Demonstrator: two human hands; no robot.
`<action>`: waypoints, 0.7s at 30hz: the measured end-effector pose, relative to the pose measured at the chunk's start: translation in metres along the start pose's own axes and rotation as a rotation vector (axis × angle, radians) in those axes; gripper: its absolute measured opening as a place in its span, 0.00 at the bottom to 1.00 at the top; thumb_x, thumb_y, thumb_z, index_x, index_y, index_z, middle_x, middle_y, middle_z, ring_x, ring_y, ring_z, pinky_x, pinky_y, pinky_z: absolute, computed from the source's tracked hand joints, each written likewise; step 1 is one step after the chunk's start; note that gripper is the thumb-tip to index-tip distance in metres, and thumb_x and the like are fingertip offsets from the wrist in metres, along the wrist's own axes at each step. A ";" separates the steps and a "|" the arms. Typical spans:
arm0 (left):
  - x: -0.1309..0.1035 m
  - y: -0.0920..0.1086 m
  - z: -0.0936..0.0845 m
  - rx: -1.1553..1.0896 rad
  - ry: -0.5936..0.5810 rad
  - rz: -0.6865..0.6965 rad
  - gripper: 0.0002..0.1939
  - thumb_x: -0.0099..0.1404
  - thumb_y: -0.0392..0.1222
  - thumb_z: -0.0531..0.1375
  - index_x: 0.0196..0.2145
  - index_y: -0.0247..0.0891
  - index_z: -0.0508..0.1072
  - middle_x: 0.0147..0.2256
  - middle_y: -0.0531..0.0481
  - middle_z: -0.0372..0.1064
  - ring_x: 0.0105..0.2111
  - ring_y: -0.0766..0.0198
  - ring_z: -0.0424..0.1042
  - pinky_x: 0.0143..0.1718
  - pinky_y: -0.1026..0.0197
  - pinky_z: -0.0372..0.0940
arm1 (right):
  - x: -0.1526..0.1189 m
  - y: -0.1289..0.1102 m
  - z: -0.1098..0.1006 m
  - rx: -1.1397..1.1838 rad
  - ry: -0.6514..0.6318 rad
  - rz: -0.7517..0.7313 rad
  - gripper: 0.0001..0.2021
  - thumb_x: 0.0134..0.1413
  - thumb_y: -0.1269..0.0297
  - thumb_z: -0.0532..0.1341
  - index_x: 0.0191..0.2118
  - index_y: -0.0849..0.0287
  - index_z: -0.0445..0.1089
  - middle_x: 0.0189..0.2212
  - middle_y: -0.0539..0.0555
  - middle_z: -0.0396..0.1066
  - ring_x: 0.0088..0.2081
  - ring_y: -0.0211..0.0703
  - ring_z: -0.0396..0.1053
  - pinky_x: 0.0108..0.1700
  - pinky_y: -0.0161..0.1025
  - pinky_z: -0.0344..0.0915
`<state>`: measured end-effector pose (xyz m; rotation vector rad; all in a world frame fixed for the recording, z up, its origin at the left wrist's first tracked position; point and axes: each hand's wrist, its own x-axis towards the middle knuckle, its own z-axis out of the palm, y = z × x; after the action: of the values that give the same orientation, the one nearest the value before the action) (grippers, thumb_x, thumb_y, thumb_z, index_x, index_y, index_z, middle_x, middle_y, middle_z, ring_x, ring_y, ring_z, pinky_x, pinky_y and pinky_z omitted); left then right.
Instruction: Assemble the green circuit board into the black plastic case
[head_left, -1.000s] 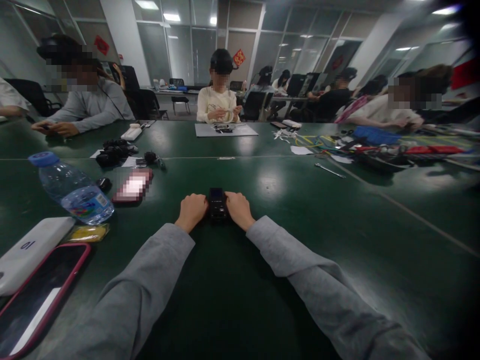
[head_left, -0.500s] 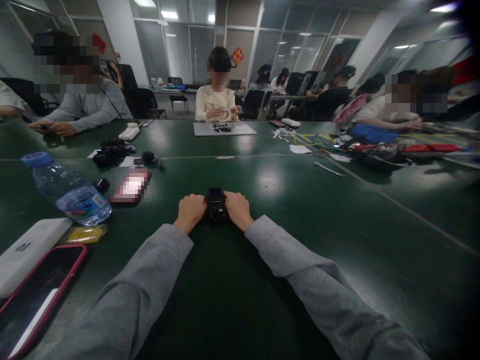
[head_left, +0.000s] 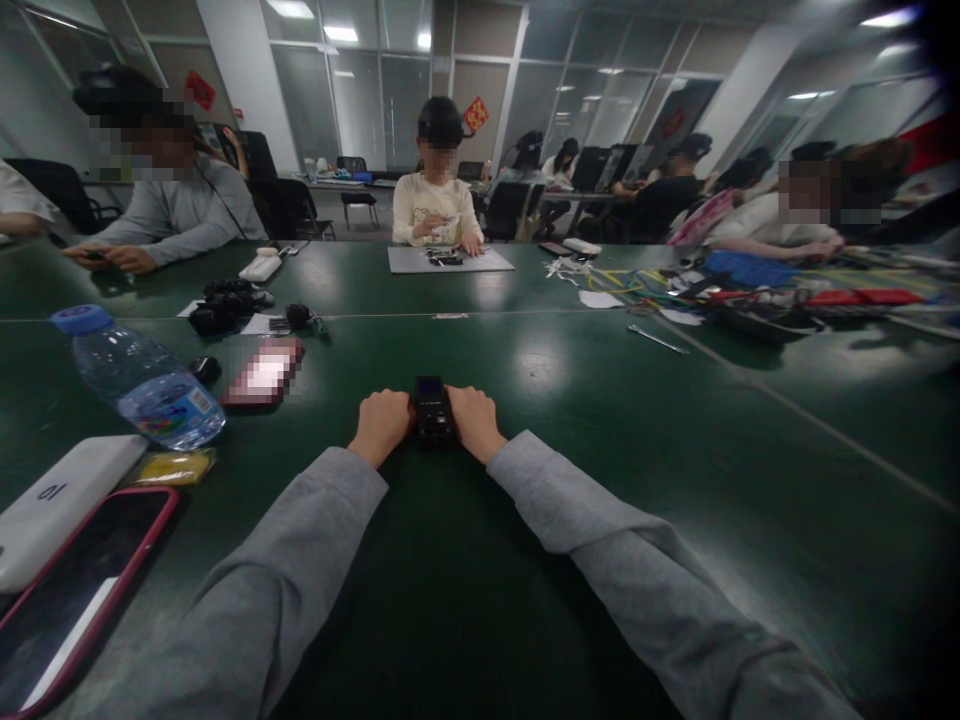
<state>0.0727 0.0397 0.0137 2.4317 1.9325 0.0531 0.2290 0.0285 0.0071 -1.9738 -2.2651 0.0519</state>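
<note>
A small black device (head_left: 433,410) with a dark screen at its far end and small light marks on its face is at the middle of the green table (head_left: 600,430). My left hand (head_left: 383,426) is closed against its left side, knuckles up. On the right side my right hand (head_left: 475,422) grips it in the same way, fingers curled. The fingertips of both hands are hidden behind the device and the backs of the hands.
On the left are a water bottle (head_left: 142,380), a white power bank (head_left: 71,500), a red-edged phone (head_left: 82,590), a yellow packet (head_left: 177,467) and a pink phone (head_left: 266,372). Tangled cables (head_left: 675,285) and a metal tool (head_left: 657,339) are farther right. Several people sit around.
My hands and the device are almost unmoved. Across the table, a person's hands have moved apart, one down onto the grey mat.
</note>
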 end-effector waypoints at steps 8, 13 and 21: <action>-0.001 -0.001 0.002 0.028 0.020 0.017 0.20 0.68 0.39 0.44 0.40 0.34 0.76 0.36 0.38 0.73 0.39 0.52 0.74 0.39 0.53 0.68 | 0.002 0.001 0.004 -0.059 0.010 -0.032 0.15 0.60 0.70 0.54 0.53 0.55 0.64 0.39 0.58 0.72 0.42 0.50 0.71 0.41 0.40 0.65; 0.000 -0.001 0.001 0.045 -0.003 0.046 0.19 0.67 0.39 0.45 0.38 0.33 0.76 0.36 0.38 0.73 0.39 0.54 0.74 0.40 0.55 0.68 | 0.002 0.001 0.003 -0.046 0.006 -0.046 0.14 0.60 0.69 0.54 0.51 0.56 0.65 0.39 0.58 0.72 0.41 0.49 0.71 0.39 0.40 0.65; -0.002 -0.001 0.000 0.026 0.002 0.049 0.20 0.68 0.41 0.45 0.39 0.35 0.76 0.36 0.38 0.73 0.39 0.53 0.74 0.39 0.53 0.68 | 0.001 0.000 0.000 -0.016 0.009 -0.035 0.13 0.62 0.70 0.52 0.50 0.55 0.66 0.39 0.57 0.72 0.41 0.47 0.71 0.39 0.38 0.64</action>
<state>0.0715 0.0378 0.0138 2.4961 1.8869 0.0318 0.2289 0.0297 0.0076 -1.9377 -2.3003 0.0216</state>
